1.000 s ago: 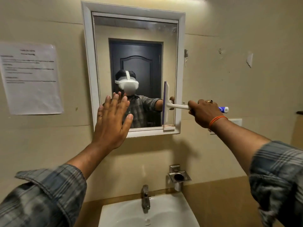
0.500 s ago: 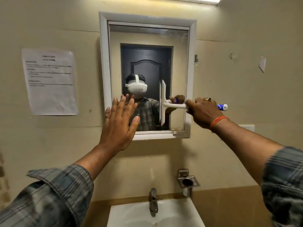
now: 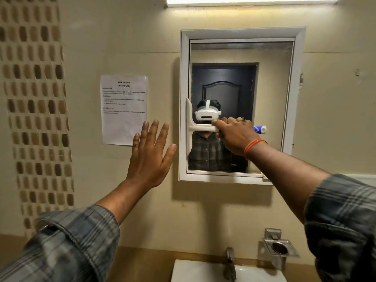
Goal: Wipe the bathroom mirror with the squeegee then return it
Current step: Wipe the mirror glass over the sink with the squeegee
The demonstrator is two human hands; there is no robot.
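A white-framed mirror (image 3: 272,110) hangs on the beige wall. My right hand (image 3: 234,135) grips the white handle of the squeegee (image 3: 190,127), whose blue end sticks out behind my fist. The blade stands upright against the glass at the mirror's left edge, in its lower half. My left hand (image 3: 151,157) is raised with fingers straight and spread, in front of the wall just left of the mirror frame; whether it touches the wall I cannot tell. A person in a headset is reflected in the glass.
A printed paper sheet (image 3: 124,109) is taped to the wall left of the mirror. Below are a white sink (image 3: 195,271) with a metal tap (image 3: 230,263) and a metal wall holder (image 3: 279,249). A light bar (image 3: 252,1) runs above. Patterned tiles (image 3: 36,119) cover the far left.
My right hand has drawn the squeegee across the glass from the mirror's right edge to its left edge. My left hand has shifted off the mirror to the wall beside it.
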